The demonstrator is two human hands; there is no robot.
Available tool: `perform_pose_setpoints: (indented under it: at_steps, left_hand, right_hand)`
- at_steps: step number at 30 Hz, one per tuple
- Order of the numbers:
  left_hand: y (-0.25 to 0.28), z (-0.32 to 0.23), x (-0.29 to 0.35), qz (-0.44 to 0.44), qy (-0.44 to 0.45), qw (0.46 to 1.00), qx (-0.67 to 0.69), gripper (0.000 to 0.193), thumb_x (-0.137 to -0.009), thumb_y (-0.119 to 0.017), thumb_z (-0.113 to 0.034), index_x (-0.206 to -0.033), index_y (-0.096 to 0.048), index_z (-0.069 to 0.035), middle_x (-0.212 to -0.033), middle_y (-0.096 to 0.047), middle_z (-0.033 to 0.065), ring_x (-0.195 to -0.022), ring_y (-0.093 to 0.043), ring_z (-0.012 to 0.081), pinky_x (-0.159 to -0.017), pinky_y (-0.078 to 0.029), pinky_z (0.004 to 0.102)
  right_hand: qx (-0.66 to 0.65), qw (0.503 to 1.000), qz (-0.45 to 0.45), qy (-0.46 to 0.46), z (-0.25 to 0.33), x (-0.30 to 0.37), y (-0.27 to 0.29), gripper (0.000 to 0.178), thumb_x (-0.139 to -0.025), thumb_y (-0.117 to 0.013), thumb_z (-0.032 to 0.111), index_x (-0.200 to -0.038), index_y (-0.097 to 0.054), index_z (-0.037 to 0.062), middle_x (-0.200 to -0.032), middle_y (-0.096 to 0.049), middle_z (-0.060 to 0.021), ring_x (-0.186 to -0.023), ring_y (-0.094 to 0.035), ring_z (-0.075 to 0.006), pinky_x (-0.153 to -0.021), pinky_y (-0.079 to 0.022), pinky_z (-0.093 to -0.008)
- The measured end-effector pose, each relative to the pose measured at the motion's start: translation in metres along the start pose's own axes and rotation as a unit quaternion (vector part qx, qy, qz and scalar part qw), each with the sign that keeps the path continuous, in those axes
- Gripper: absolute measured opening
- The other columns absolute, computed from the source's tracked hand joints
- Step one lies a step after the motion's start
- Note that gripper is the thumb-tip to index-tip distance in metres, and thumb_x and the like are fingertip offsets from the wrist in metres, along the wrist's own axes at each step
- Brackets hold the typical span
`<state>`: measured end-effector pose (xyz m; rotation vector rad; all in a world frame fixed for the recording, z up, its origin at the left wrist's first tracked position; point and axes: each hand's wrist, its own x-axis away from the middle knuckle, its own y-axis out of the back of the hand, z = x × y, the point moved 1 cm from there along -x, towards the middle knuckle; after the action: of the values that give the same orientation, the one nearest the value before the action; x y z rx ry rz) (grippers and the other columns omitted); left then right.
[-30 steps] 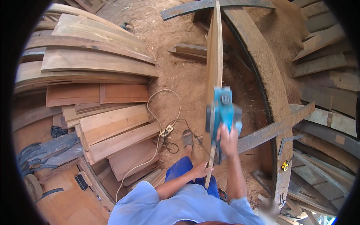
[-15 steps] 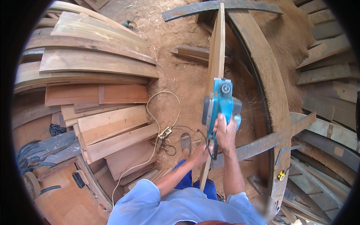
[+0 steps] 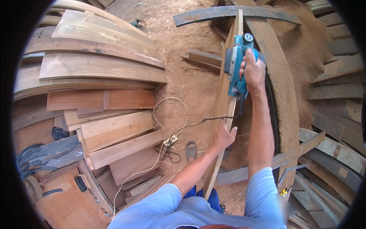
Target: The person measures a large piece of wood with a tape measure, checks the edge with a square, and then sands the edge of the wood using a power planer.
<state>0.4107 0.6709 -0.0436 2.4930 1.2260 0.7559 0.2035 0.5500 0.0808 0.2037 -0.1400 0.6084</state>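
Observation:
My right hand (image 3: 253, 72) is closed around the rear handle of a blue electric planer (image 3: 237, 63), which sits on the narrow top edge of a long wooden board (image 3: 223, 110) standing on edge. The board stretches from my legs away to the far side. Behind the planer, my left hand (image 3: 224, 136) lies against the board at its upper edge, thumb spread out and fingers along the left face. A black cord (image 3: 219, 118) trails from the planer's rear across the board, just beyond my left hand.
Wooden planks (image 3: 103, 65) are stacked at left. A pale cable (image 3: 154, 164) loops to a socket block (image 3: 170, 140) on the dusty floor. Right of the board lies a sawdust-covered beam (image 3: 282, 87) with crosspieces (image 3: 244, 13). A yellow tape measure (image 3: 283, 192) lies near my right sleeve.
The planer has moved away from me along the board's edge, with my right arm stretching out. My left hand has moved forward along the board, and its thumb is now spread.

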Motion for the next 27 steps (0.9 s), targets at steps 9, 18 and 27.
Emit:
perform_pose_setpoints:
  at_steps: [9,18,27]
  left_hand:
    - [0.016,-0.021,-0.005,0.109,0.127,0.985,-0.038,0.083,-0.082,-0.062,-0.013,-0.156,-0.027,-0.006,-0.110,-0.064,0.0374,-0.100,-0.065,0.0511,-0.093,-0.051,0.0528]
    - [0.006,-0.004,-0.004,0.079,0.096,0.989,-0.075,0.081,-0.082,-0.061,-0.017,-0.156,-0.029,-0.009,-0.101,-0.066,0.0357,-0.087,-0.066,0.0528,-0.084,-0.052,0.0582]
    - [-0.008,0.010,-0.009,0.062,0.007,0.993,-0.105,0.093,-0.085,-0.071,-0.027,-0.158,-0.017,-0.007,-0.103,-0.065,0.0356,-0.085,-0.065,0.0527,-0.079,-0.052,0.0566]
  right_hand:
    - [-0.055,0.997,0.030,0.049,0.028,-0.163,-0.012,0.053,-0.096,-0.061,0.051,-0.082,-0.063,0.0003,-0.068,-0.061,-0.0055,-0.055,-0.057,-0.0128,-0.049,-0.048,-0.0308]
    - [-0.181,0.981,0.066,-0.006,0.010,-0.026,0.026,0.044,-0.103,-0.051,0.050,-0.098,-0.060,0.0079,-0.066,-0.052,0.0051,-0.050,-0.047,-0.0058,-0.046,-0.041,-0.0235]
    - [-0.132,0.989,-0.024,-0.054,-0.037,0.192,0.088,0.059,-0.099,-0.055,0.057,-0.112,-0.057,-0.0001,-0.071,-0.054,0.0002,-0.055,-0.051,-0.0080,-0.050,-0.043,-0.0236]
